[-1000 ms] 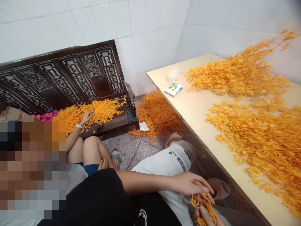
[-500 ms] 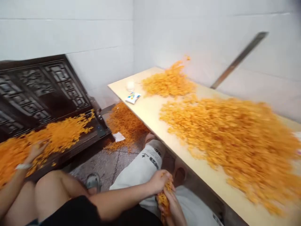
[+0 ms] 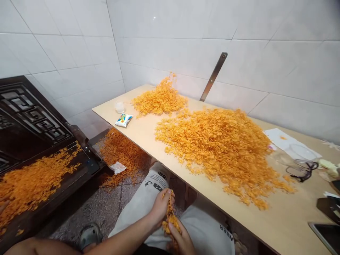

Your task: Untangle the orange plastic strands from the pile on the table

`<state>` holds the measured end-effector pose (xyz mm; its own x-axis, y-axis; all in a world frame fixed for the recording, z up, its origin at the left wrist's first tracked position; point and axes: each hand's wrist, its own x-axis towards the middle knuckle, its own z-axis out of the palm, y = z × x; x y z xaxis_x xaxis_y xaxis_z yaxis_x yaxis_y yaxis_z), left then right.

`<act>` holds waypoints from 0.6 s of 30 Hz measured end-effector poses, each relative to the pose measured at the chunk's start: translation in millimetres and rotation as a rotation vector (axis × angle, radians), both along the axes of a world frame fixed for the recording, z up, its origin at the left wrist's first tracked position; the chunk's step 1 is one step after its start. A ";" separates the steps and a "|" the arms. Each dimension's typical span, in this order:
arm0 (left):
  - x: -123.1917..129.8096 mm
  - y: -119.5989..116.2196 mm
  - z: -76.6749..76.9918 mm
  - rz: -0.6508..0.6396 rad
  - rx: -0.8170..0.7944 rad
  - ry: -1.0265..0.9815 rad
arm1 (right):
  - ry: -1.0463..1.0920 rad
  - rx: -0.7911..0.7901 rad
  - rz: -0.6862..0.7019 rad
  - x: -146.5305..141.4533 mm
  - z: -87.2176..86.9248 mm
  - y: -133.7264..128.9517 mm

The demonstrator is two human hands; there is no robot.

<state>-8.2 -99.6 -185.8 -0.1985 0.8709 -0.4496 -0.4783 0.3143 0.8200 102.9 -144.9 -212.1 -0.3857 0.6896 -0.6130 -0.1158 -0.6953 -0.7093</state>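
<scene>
Over my lap, my left hand is closed on the upper part of a bunch of small, curly orange pieces. Lower down and to the right, my right hand grips the same bunch, thumb on top. The orange pieces stretch between the two hands; what they are exactly I cannot make out. On the pale table to the right lies a big heap of similar orange pieces, and a smaller heap sits farther back.
A small white packet and a clear cup stand on the table's left end. Glasses, white paper and a phone lie at right. More orange pieces cover the dark wooden bench and the floor.
The view has swung to the right, bringing the glasses and phone into sight. Another person's hand on the bench heap has mostly left the picture. Both my hands keep hold of the orange bunch.
</scene>
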 end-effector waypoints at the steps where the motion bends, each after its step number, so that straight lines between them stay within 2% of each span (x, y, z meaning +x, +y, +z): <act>1: 2.0 -0.9 0.7 -0.012 0.022 0.018 | -0.020 -0.004 -0.013 -0.5 1.8 1.7; 4: 7.1 -3.5 0.7 -0.059 0.073 0.061 | -0.034 0.008 -0.005 -0.5 5.0 6.0; 8: 8.8 -4.9 -5.4 -0.085 0.059 0.038 | -0.059 -0.015 0.086 10.3 4.0 13.3; 11: 8.8 -4.5 -13.3 -0.085 0.009 0.009 | -0.136 0.061 0.221 23.9 10.3 27.9; 13: 9.0 -4.0 -18.8 -0.089 -0.024 0.007 | -0.276 0.218 0.341 29.8 23.5 43.2; 16: 9.5 -3.3 -26.5 -0.089 -0.071 0.041 | -0.501 0.519 0.386 27.8 58.0 69.1; 18: 10.1 -3.2 -31.1 -0.106 -0.098 0.052 | -0.425 0.672 0.369 19.7 86.6 83.1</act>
